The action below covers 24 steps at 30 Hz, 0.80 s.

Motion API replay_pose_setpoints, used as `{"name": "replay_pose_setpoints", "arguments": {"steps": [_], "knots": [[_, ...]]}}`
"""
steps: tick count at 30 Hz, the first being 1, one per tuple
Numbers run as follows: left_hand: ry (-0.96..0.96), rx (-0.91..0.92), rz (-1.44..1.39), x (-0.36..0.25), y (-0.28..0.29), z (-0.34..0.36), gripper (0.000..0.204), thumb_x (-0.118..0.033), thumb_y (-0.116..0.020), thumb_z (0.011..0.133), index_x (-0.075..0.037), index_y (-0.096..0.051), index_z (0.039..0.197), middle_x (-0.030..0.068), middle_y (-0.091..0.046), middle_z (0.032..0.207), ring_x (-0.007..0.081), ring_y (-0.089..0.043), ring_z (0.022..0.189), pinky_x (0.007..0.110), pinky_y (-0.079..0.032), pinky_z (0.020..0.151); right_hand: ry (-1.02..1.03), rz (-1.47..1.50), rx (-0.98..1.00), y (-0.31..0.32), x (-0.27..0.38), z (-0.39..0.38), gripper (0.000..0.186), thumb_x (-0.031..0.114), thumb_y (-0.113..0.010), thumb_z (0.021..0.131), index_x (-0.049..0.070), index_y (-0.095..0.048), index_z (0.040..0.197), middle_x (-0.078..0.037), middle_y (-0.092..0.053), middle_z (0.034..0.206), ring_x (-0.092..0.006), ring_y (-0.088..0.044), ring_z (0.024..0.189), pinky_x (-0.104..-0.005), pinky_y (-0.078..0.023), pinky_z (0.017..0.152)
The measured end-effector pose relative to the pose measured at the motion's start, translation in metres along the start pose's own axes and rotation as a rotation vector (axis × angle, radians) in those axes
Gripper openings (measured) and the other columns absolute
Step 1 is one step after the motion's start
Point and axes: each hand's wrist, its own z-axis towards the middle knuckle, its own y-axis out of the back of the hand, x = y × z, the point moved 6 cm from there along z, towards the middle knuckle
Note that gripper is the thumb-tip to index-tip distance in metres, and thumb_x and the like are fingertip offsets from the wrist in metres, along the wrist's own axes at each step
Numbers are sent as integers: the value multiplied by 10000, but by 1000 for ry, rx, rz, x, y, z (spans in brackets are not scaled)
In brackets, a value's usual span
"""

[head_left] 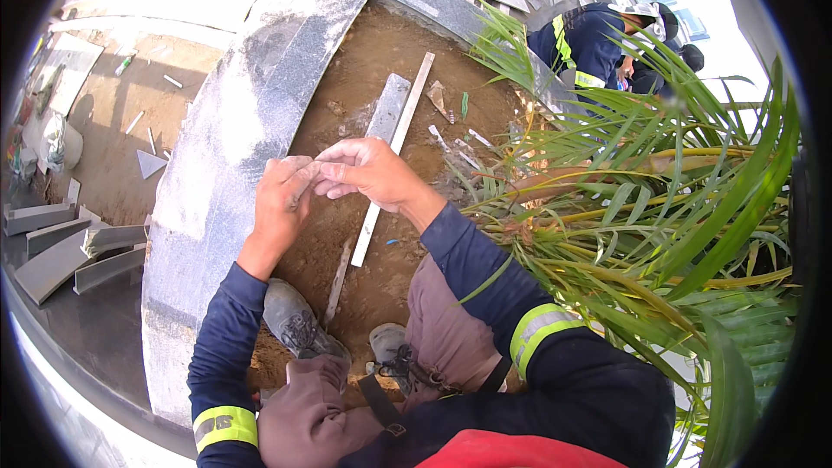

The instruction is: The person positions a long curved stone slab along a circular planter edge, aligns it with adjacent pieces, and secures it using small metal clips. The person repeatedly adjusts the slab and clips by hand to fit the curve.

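Observation:
My left hand (284, 199) and my right hand (371, 172) meet fingertip to fingertip above the soil bed. Both are closed in a pinch, and pale dust coats the fingers. Whatever lies between the fingertips, if anything, is too small to make out. Beneath them on the brown soil (334, 126) lie a long pale straight bar (414, 95) and, alongside it, a grey stone strip (387, 108). The wide grey stone coping (234, 156) passes just left of my left hand.
Palm fronds (641, 199) crowd the right side, close to my right arm. A thin, dirty strip (339, 282) lies by my shoes. Several cut stone pieces (61, 256) are piled at left. Beyond the fronds, a person in a dark reflective jacket (589, 39) bends over.

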Motion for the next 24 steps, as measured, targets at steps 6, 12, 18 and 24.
{"name": "replay_pose_setpoints", "arguments": {"steps": [6, 12, 18, 24], "knots": [[23, -20, -139, 4, 26, -16, 332, 102, -680, 814, -16, -712, 1122, 147, -673, 1029, 331, -660, 914, 408, -533, 798, 18, -131, 57, -29, 4, 10, 231, 140, -716, 990, -44, -671, 1122, -79, -730, 935, -112, -681, 743, -255, -579, 644], [434, -137, -317, 0, 46, -57, 250, -24, -546, 1044, 20, -646, 1268, 147, -663, 1126, 247, -629, 1032, 369, -509, 905, 61, -268, 112, -76, -4, 19, 225, 160, -570, 1070, -51, -650, 1062, -70, -672, 810, -120, -647, 615, -265, -542, 538], [547, -224, -284, -6, 63, -93, 408, -235, -510, 1102, 5, -576, 1426, 93, -576, 1163, 208, -560, 1028, 356, -459, 941, -33, -199, 271, -112, -24, 21, 239, 176, -490, 1101, -29, -613, 1104, -79, -672, 840, -152, -668, 615, -284, -563, 533], [301, -95, 16, -29, 75, -108, 452, 0, -656, 957, -36, -607, 1405, 136, -552, 1152, 282, -586, 1004, 368, -500, 877, 14, -233, 366, -125, -39, 5, 211, 83, -409, 1075, -53, -539, 1171, -143, -696, 946, -205, -719, 762, -311, -586, 638]]}}
